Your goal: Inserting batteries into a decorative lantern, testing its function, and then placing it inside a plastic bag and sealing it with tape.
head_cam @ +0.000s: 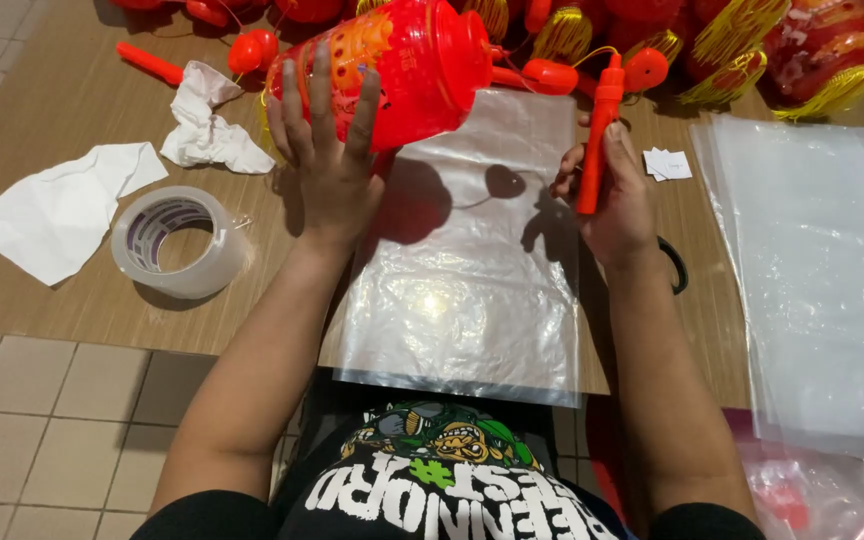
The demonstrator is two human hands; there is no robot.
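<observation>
Lantern [402,70] is off the tabletop [62,100], tilted on its side over the top edge of the clear bag [462,260]. Left hand [327,150] is spread flat against its body, fingers open, propping rather than gripping. Right hand [612,195] is closed round the red stick [600,140], held upright so the cord stays slack. Bag lies flat in front, near edge overhanging the tabletop. Tape roll [180,240] and paper [57,210] sit left, bag stack [822,270] right; middle lane is open
</observation>
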